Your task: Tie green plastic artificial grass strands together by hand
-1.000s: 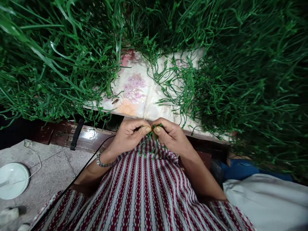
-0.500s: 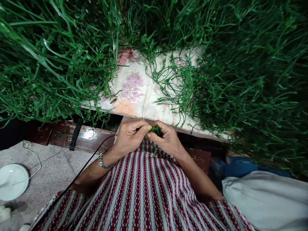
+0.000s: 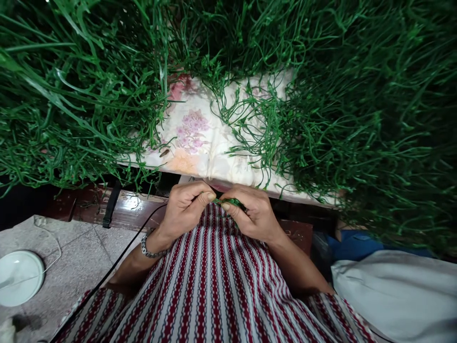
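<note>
A small green plastic-looking sprig [image 3: 233, 203] is stretched between my two hands, just in front of the table edge and above my lap. My left hand [image 3: 185, 209] is closed, pinching one end of it between thumb and forefinger. Its other end sits in my right hand [image 3: 253, 212], whose fingers curl round it with the thumb pressed on top. The fingers partly hide the sprig. Nearest to my hands, on the pale flowered cloth [image 3: 214, 157], lie loose thin green sprigs [image 3: 255, 126] with branched tips.
Large heaps of green stems stand on the left [image 3: 78, 105] and right [image 3: 350, 119] of the table. A dark cable [image 3: 134, 243] runs past my left forearm. A round white object [image 3: 21, 278] lies on the floor at left; pale grey fabric [image 3: 396, 295] is at right.
My hands have moved slightly apart, and the sprig now stretches between my fingertips. The view has shifted a little; the heaps stay as they were.
</note>
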Available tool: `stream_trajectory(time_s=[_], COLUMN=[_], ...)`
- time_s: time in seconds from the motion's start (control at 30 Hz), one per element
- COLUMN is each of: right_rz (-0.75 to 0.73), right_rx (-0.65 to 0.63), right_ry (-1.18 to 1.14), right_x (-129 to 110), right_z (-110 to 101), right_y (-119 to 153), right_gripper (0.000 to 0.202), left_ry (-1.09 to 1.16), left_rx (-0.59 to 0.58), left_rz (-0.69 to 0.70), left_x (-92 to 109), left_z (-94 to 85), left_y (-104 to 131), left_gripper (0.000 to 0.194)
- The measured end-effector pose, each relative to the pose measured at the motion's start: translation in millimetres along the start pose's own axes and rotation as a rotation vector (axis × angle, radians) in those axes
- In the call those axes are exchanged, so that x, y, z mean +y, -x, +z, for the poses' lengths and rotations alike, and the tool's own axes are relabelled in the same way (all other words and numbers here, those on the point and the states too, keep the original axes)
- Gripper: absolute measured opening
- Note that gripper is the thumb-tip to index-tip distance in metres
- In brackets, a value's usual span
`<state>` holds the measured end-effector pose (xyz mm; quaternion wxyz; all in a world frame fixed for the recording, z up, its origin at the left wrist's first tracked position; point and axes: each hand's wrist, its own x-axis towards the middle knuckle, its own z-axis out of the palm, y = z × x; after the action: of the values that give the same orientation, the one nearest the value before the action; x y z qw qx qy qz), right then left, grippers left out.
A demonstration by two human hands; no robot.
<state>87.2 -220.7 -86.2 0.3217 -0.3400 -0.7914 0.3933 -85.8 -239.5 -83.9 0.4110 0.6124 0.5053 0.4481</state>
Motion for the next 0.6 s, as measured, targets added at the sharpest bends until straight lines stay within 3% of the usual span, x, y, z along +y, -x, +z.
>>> stream_trajectory(time_s=[0.27, 0.6], right_rz=[0.033, 0.06], right_rx=[-0.08, -0.081], right_ry=[-0.151, -0.326], right_x=[-9.1, -15.8], right_z=[-5.2, -10.3], right_y=[6.3, 10.1], right_gripper=[0.009, 0.01], left_ry=[0.132, 0.124], left_rx=[-0.011, -0.022], left_rz=[-0.046, 0.052], left_x=[5.7, 16.8], left_z=[3.7, 4.6], left_y=[6.5, 9.4], left_gripper=[0.02, 0.015])
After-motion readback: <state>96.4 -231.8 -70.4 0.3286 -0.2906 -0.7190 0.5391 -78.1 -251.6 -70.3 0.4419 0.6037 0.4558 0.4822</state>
